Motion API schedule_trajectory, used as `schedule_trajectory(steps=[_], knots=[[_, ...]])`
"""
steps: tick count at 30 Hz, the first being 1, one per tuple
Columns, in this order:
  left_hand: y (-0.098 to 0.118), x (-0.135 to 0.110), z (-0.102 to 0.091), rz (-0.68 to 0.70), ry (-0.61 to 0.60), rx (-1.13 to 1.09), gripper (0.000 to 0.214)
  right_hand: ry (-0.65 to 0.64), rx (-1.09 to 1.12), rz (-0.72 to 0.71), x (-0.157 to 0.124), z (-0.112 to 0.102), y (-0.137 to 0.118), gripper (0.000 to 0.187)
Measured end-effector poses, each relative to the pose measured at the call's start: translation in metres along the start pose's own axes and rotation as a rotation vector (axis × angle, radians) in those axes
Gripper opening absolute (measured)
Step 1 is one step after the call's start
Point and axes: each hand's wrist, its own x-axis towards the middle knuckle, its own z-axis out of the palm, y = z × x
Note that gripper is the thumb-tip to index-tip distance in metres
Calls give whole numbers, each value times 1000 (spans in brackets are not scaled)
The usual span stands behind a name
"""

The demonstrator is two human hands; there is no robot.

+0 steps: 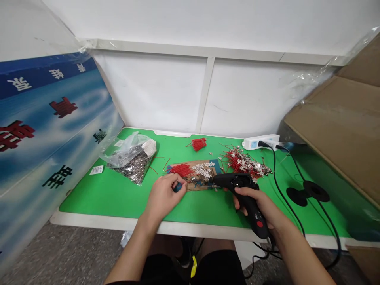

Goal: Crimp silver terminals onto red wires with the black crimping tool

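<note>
My right hand (264,206) is wrapped around the grip of a black soldering gun (233,181), whose tip points left over a piece of cardboard (218,166). On that cardboard lies a row of red wires (181,170) with small silver metal pieces (204,170) at their right ends. My left hand (166,194) rests at the cardboard's near left edge, thumb and fingertips pinched together. Whatever those fingertips hold is too small to make out. Right of the cardboard is a heap of red wires with metal pieces (245,160).
A clear bag of small metal parts (130,160) stands at the left on the green mat (113,198). Farther back lie a red wire bundle (198,144) and a white power strip (261,141). Black cables and a black spool (307,194) occupy the right, beside a large carton (341,118).
</note>
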Motion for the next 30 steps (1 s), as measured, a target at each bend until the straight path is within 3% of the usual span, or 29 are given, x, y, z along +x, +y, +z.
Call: schedule_trajectory(steps=[30], knots=[[-1, -1, 0, -9, -5, -10, 17, -12, 83, 29, 4, -2, 1, 45]])
